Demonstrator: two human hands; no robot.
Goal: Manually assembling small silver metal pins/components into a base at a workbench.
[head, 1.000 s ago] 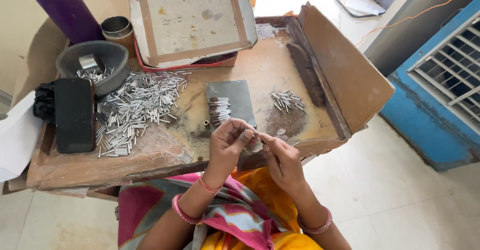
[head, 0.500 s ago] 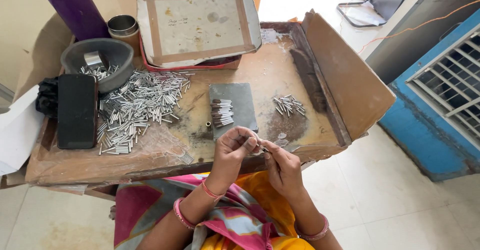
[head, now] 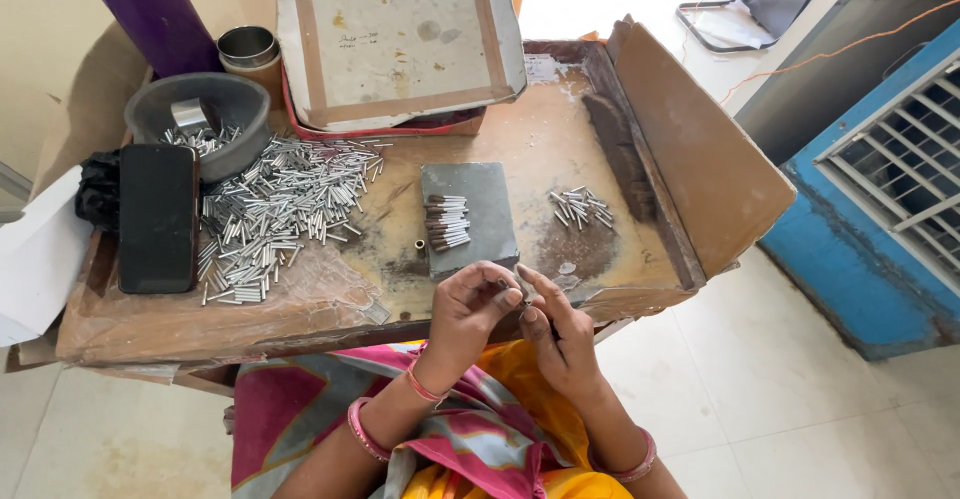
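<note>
Two hands [head: 520, 314] pinching small tube [head: 522, 294], fingers [head: 508, 297] at worktable [head: 300, 299] front edge

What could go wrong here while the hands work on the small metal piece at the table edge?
The left hand and right hand pinch a tiny metal piece over the table edge; it might slip to the floor. An elbow might also scatter the loose pile of metal tubes.

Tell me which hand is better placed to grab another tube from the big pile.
Left, probably. The left hand sits on the side of the big pile of metal tubes; the right hand is farther away, nearer the small cluster.
</note>
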